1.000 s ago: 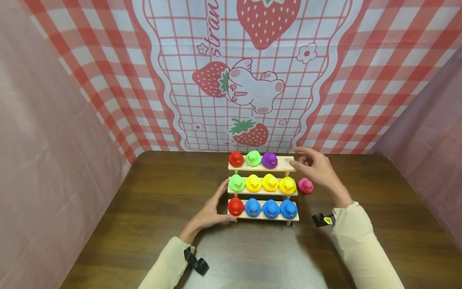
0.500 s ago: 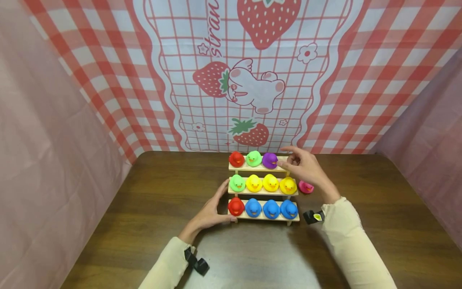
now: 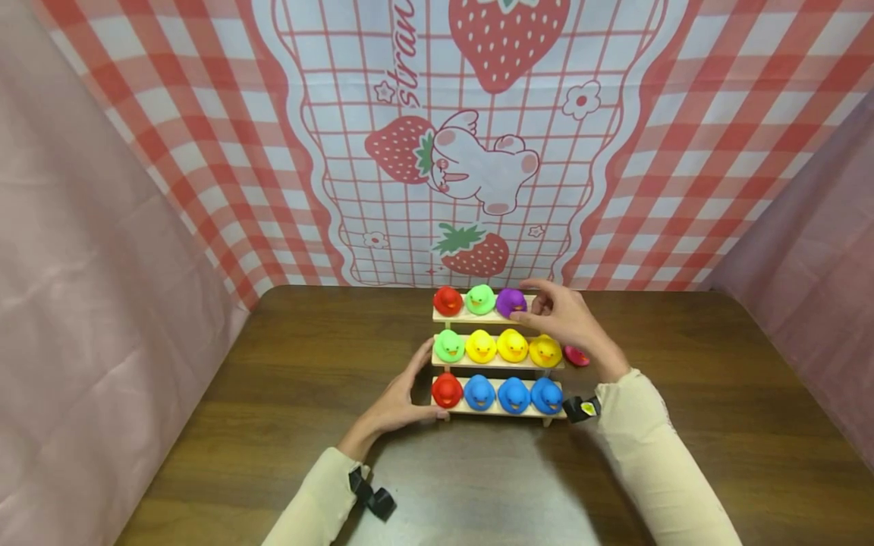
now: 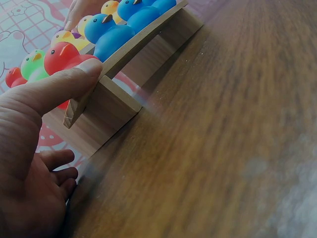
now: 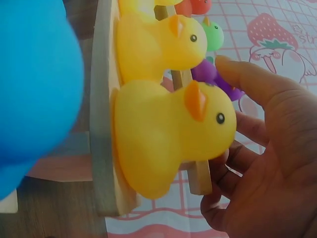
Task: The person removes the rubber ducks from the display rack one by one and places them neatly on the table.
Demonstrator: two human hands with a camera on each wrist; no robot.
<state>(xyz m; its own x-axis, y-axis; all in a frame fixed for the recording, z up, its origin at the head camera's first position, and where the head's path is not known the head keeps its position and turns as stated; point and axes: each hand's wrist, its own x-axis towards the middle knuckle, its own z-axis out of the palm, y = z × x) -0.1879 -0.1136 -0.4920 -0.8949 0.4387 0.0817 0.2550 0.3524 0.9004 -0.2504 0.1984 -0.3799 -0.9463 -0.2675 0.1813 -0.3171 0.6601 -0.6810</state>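
A three-tier wooden rack (image 3: 478,319) carries rows of rubber ducks. My left hand (image 3: 399,402) holds its left end; in the left wrist view the thumb of that hand (image 4: 22,134) lies on the lowest shelf beside a red duck (image 4: 62,58), other fingers behind the end. At the top tier, my right hand (image 3: 573,320) has thumb and index finger around the purple duck (image 3: 510,302), right of a light green duck (image 3: 480,299) and a red one (image 3: 448,301). In the right wrist view, yellow ducks (image 5: 148,134) partly hide the purple duck (image 5: 204,72) beyond them.
A pink duck (image 3: 576,356) lies on the table (image 3: 307,341) right of the middle tier, partly covered by my right hand. Blue ducks (image 3: 514,395) stand on the lowest tier. A checked cloth (image 3: 683,189) hangs behind the table, with pink cloth at both sides.
My right hand has moved left from the top shelf's right end to the purple duck. It now covers part of the pink duck. The left hand and the rack look unchanged.
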